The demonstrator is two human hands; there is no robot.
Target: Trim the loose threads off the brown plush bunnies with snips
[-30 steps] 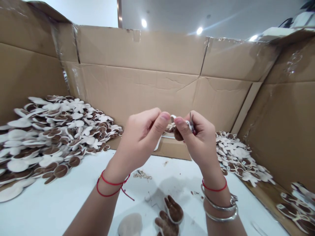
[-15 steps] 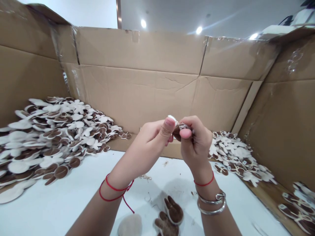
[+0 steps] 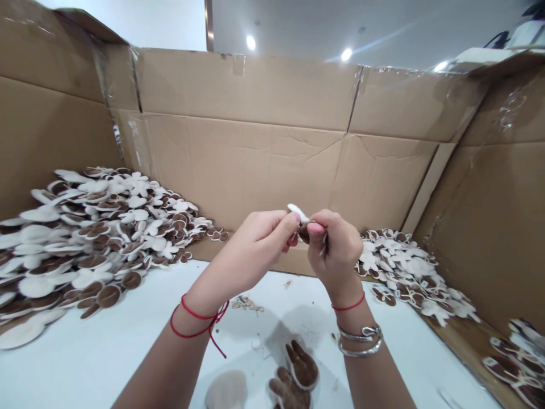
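Observation:
Above the white tabletop, both hands pinch one small brown-and-white fabric piece [image 3: 298,212]. Its pale edge sticks up past my left thumb, and most of its shape is hidden by fingers. My left hand [image 3: 266,244] is closed on its left side. On the right side, my right hand [image 3: 336,241] grips it between thumb and curled fingers, close to the left fingertips. Below them lie a brown rabbit-shaped fabric piece [image 3: 304,366] with pale edging, a second brown one [image 3: 290,393] touching it, and a pale rounded piece [image 3: 227,390].
A large heap of brown and white fabric pieces [image 3: 136,216] fills the left side. A smaller pile [image 3: 409,264] lies at right, with tied pieces [image 3: 508,363] nearer me. Cardboard walls [image 3: 242,153] enclose the table [image 3: 166,307]. Thread scraps [image 3: 247,305] lie mid-table.
My right hand has turned slightly, its thumb now closer to the left fingertips. More of the piece's white edge shows, while the pale bit by the right thumb is no longer seen.

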